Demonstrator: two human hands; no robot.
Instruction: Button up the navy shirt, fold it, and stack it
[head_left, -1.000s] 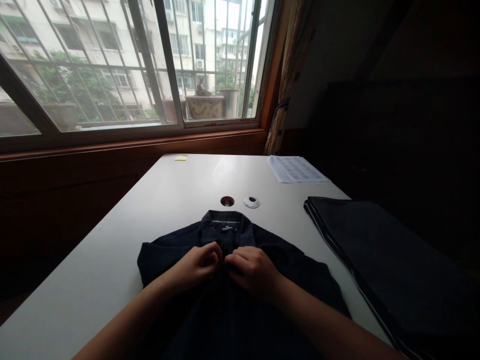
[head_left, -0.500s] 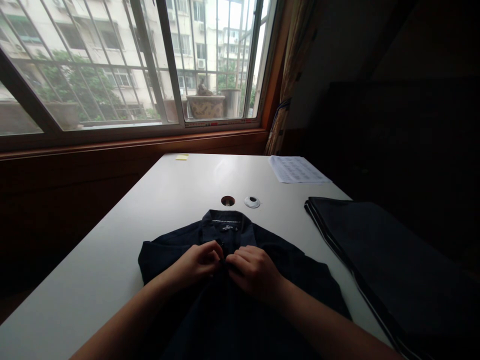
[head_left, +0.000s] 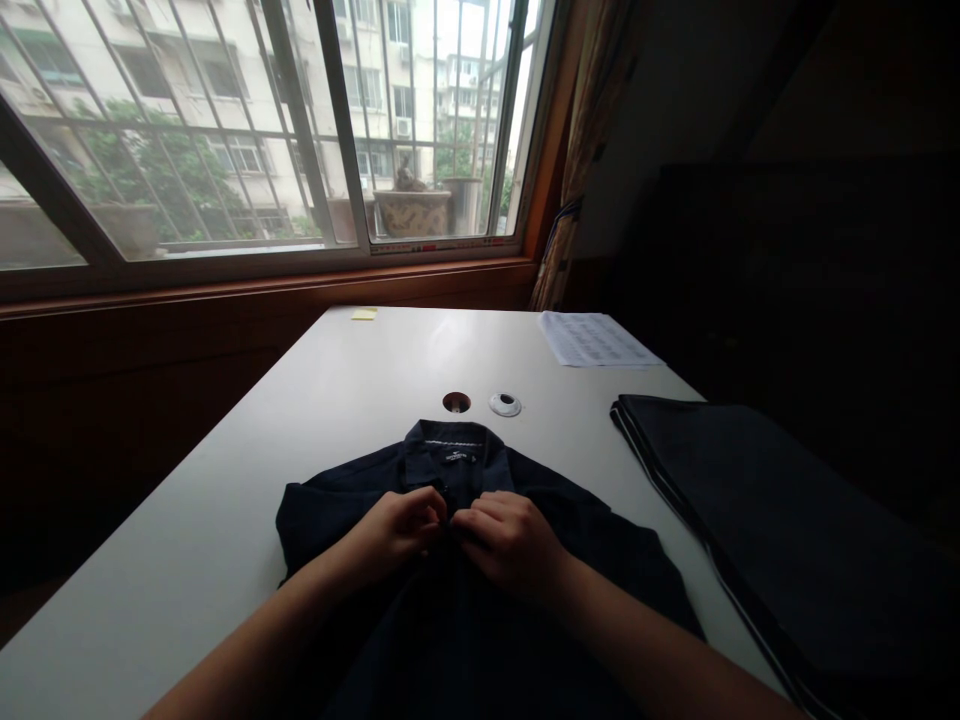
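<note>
A dark navy collared shirt [head_left: 555, 500] lies front up on the white table, its collar pointing away from me and a label showing inside the neck. My left hand [head_left: 405, 522] pinches the front opening just below the collar, fingers curled. Close against it on the right, my right hand [head_left: 510, 540] grips the other edge of the same opening. The fingertips of both hands almost meet at the placket. Whatever button lies between them is hidden by the fingers and the dark cloth.
Folded dark cloth [head_left: 750, 500] with pale edging covers the table's right side. Printed sheets [head_left: 596, 340] lie at the far right, a yellow sticky note [head_left: 364, 314] at the far left. Beyond the collar are a round hole [head_left: 456, 402] and a white cap [head_left: 505, 404] in the white table [head_left: 247, 470].
Almost nothing differs. Both hands stay at the shirt's front opening, with only a slight shift of the left fingers.
</note>
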